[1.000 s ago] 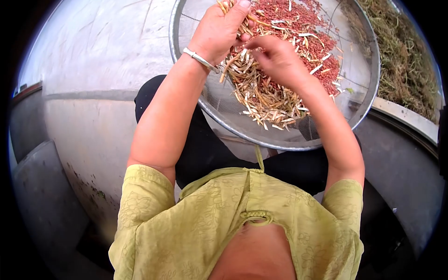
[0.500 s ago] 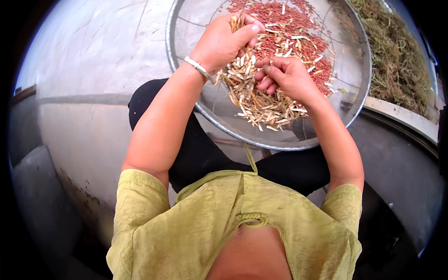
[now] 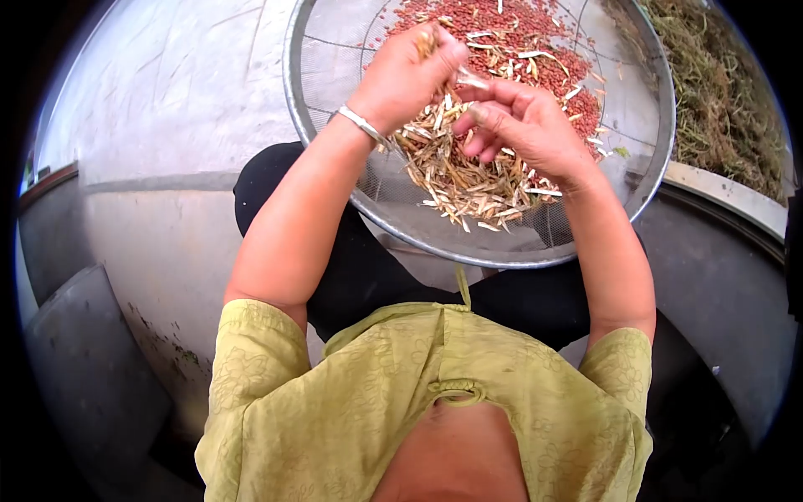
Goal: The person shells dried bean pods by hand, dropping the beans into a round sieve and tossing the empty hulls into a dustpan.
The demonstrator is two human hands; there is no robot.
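Observation:
My left hand (image 3: 410, 74), with a white bracelet on its wrist, is closed around several dry tan bean pods (image 3: 427, 42). At its thumb a pale, blurred pod (image 3: 473, 79) sticks out toward my right hand (image 3: 535, 132). The right index finger lies against or just below that pod; contact is hard to tell. The right thumb and loosely curled fingers are apart. Under both hands, a round wire-mesh sieve (image 3: 393, 224) with a metal rim holds a heap of split pods and husks (image 3: 464, 188). Red beans (image 3: 523, 29) spread across its far part, mixed with pale husks.
The sieve is over my dark-trousered knees (image 3: 276, 180). A pile of dried plant stalks (image 3: 723, 100) lies to the right, beyond a pale ledge (image 3: 719, 201). Concrete floor (image 3: 184, 100) stretches on the left, with a grey panel (image 3: 92, 351) at lower left.
My two hands have come closer together, the right one rising slightly. A pale pod now shows between them. The sieve appears shifted slightly in view.

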